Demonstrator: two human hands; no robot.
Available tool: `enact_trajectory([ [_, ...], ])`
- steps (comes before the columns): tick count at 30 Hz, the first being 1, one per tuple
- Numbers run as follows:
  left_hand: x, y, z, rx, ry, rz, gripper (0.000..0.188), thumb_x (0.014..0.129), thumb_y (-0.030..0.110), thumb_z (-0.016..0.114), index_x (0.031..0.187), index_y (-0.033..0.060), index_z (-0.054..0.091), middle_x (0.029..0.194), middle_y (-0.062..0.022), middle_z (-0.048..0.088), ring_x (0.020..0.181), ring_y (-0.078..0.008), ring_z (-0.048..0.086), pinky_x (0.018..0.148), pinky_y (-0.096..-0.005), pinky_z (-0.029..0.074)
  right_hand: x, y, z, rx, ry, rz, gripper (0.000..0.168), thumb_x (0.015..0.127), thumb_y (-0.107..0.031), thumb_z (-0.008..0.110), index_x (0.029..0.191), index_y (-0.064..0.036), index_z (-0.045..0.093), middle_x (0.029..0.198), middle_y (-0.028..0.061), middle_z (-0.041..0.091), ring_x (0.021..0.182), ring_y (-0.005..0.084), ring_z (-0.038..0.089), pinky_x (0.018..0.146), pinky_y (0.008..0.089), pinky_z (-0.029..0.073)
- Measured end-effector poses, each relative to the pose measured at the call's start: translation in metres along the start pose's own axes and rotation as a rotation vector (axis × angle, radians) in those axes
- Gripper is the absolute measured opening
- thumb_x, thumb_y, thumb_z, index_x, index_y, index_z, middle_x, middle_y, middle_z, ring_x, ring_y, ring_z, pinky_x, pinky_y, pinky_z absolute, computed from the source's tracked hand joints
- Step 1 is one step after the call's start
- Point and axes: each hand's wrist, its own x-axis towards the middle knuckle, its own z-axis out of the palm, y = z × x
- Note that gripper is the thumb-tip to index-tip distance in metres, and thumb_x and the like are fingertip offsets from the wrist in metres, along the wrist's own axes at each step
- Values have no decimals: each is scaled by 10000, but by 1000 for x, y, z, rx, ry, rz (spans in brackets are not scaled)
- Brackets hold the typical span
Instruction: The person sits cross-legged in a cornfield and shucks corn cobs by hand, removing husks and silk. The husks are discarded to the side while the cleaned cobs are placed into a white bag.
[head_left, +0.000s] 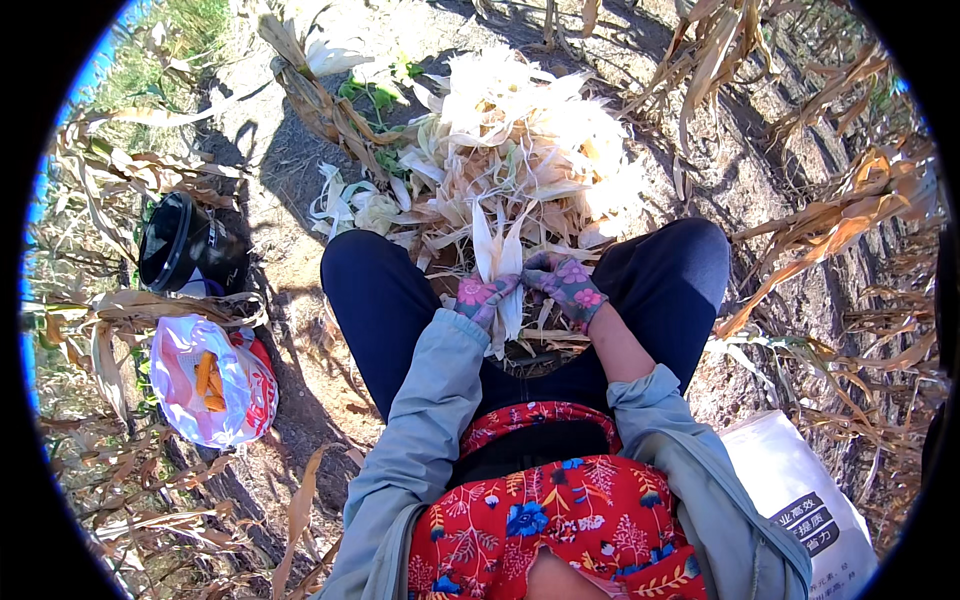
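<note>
Between my knees, my left hand in a flowered glove is closed around an ear of corn in pale dry husk. Some husk leaves stick up above the fist and others hang down below it. My right hand, gloved alike, meets the left one at the ear, its fingers bent against the husk. Whether those fingers pinch a leaf is hidden. Just past my hands lies a large heap of stripped corn husks. No kernels show at the ear in my grip.
On the left, a plastic bag holds several orange corn cobs, and a black bucket lies tipped behind it. A white printed sack is at the lower right. Dry corn stalks lean in from the right; another stalk stands beside the heap.
</note>
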Motion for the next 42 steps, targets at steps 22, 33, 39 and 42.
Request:
enact_trajectory([
  [22,8,-9,-11,47,34,65,281,675,65,627,922,-46,552,758,-84,591,636,-136,566,577,-252,462,0,4,1,135,-42,-36,118,749,-137,569,791,-39,521,629,11,519,484,64,460,449,181,371],
  [33,37,-43,-36,321,177,297,284,687,98,646,918,-35,549,761,-80,597,635,-143,566,561,-248,455,-2,-8,-22,743,45,-147,118,736,-33,569,843,-41,521,672,34,531,530,101,485,551,232,451],
  [39,35,-31,-31,31,252,135,286,685,101,650,914,-38,550,760,-80,596,634,-145,567,559,-248,455,-4,-15,-48,1007,-23,-362,127,740,-85,558,820,-1,503,715,84,524,464,110,420,705,339,475],
  [42,36,-31,-35,-69,295,80,287,684,103,652,912,-39,550,760,-79,596,633,-146,567,558,-248,455,-11,-21,-51,1109,13,-352,144,726,-94,549,822,-2,495,727,86,500,458,108,403,757,349,451],
])
